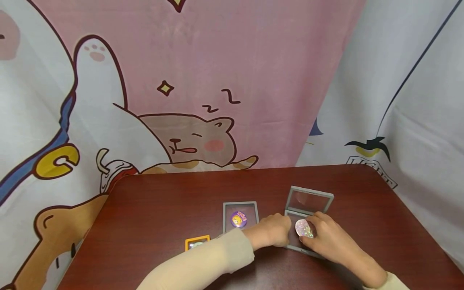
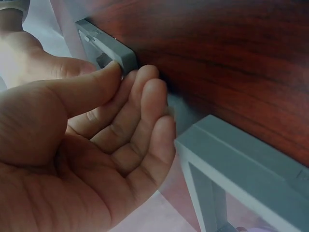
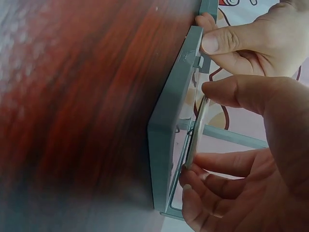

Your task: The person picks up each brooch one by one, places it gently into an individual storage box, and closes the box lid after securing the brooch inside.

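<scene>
On the right of the table lies a grey hinged display case [image 1: 303, 251], its clear-windowed lid [image 1: 311, 189] raised at the back. My right hand [image 1: 331, 238] pinches a round, glittery pin badge [image 1: 303, 228] by its edges, thumb on one side and fingers on the other. In the right wrist view, the badge [image 3: 199, 133] is held close over the case, nearly parallel to it. My left hand [image 1: 272, 230] grips the near left corner of that case between thumb and fingers, as the left wrist view shows at the case edge [image 2: 113, 47].
Left of my left hand lies a second grey case [image 1: 224, 215] with a purple cartoon badge [image 1: 239, 219] inside. A small yellow-framed case [image 1: 197, 237] is partly hidden by my left sleeve [image 1: 203, 262]. Printed curtains [image 1: 282, 80] hang behind the brown table [image 1: 163, 201].
</scene>
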`<state>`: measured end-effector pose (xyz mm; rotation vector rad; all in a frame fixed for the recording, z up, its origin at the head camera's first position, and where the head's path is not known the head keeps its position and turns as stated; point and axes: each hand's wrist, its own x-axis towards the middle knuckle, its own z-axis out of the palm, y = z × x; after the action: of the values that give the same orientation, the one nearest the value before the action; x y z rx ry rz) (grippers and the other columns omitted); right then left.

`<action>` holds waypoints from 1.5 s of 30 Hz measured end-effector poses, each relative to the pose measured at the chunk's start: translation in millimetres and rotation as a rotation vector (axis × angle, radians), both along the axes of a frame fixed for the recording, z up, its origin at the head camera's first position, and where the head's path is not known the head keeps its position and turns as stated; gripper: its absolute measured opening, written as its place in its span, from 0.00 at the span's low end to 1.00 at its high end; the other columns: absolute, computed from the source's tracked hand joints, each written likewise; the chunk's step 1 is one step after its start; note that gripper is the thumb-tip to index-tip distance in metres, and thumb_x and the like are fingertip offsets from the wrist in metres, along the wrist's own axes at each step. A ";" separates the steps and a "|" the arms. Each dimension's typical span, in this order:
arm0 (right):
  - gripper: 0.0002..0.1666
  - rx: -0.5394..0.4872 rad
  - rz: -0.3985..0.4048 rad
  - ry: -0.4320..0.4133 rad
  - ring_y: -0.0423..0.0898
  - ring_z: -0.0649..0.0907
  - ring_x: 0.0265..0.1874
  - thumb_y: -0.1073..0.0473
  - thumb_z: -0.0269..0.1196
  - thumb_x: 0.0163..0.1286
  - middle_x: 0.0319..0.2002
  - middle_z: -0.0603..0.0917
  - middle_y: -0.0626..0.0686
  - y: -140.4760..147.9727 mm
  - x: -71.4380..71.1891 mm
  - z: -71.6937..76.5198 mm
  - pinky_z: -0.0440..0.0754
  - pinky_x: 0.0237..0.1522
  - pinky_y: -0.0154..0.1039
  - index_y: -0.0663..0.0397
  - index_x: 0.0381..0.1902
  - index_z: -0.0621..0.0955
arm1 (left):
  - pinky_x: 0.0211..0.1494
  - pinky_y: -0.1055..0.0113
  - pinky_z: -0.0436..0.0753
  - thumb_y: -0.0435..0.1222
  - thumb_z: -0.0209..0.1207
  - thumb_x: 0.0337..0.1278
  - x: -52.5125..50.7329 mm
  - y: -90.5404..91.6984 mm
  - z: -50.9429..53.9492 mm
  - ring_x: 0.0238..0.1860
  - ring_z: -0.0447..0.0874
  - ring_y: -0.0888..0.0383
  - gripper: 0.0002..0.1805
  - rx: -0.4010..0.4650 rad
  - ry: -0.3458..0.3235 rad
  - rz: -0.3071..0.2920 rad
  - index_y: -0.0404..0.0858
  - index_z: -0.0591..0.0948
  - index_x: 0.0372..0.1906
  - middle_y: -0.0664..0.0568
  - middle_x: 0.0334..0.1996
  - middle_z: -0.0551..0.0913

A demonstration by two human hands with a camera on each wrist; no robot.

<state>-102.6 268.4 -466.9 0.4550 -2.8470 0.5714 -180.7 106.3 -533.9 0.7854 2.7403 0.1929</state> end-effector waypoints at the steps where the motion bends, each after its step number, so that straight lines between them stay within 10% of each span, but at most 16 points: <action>1: 0.24 0.002 0.000 -0.001 0.41 0.79 0.34 0.54 0.80 0.48 0.36 0.80 0.46 0.0 -0.1 -0.5 0.81 0.37 0.44 0.60 0.39 0.86 | 0.23 0.58 0.76 0.43 0.77 0.43 -0.1 0.3 0.2 0.23 0.79 0.56 0.17 -0.001 -0.003 0.004 0.52 0.77 0.15 0.56 0.26 0.84; 15: 0.26 0.032 0.015 0.036 0.44 0.82 0.37 0.54 0.82 0.47 0.39 0.83 0.49 0.6 3.2 -2.1 0.83 0.40 0.48 0.60 0.41 0.86 | 0.24 0.58 0.77 0.44 0.77 0.44 0.8 -0.4 2.8 0.24 0.79 0.57 0.17 0.005 -0.024 0.005 0.51 0.78 0.17 0.56 0.27 0.85; 22: 0.24 0.030 -0.048 -0.038 0.46 0.82 0.38 0.55 0.78 0.59 0.46 0.84 0.50 7.9 5.5 27.8 0.81 0.34 0.47 0.59 0.51 0.86 | 0.29 0.56 0.80 0.46 0.79 0.44 5.9 -5.2 16.6 0.30 0.84 0.55 0.15 0.005 -0.032 0.020 0.50 0.80 0.21 0.56 0.32 0.87; 30: 0.17 -0.054 -0.064 0.213 0.40 0.83 0.34 0.61 0.78 0.57 0.42 0.85 0.43 29.0 3.2 60.9 0.80 0.29 0.39 0.48 0.45 0.88 | 0.31 0.57 0.81 0.46 0.80 0.45 16.7 -12.7 46.6 0.32 0.85 0.55 0.18 0.010 -0.040 0.020 0.49 0.80 0.20 0.55 0.31 0.87; 40: 0.34 -0.115 -0.086 0.309 0.51 0.78 0.48 0.59 0.79 0.56 0.59 0.81 0.58 47.3 -11.4 62.1 0.71 0.42 0.35 0.58 0.61 0.81 | 0.25 0.58 0.78 0.50 0.80 0.43 -0.8 -3.8 -1.6 0.27 0.82 0.56 0.20 0.014 0.012 0.010 0.53 0.77 0.17 0.57 0.27 0.84; 45: 0.36 -0.116 -0.116 0.197 0.60 0.79 0.53 0.53 0.76 0.65 0.62 0.79 0.63 52.3 -15.3 55.5 0.76 0.46 0.52 0.60 0.66 0.78 | 0.26 0.57 0.79 0.49 0.80 0.44 4.9 -8.0 18.0 0.29 0.84 0.54 0.19 0.010 -0.013 0.002 0.51 0.79 0.18 0.55 0.30 0.86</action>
<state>-117.9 320.6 -411.4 0.3057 -2.6167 0.6289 -175.9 98.3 -516.0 0.7806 2.7298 0.2113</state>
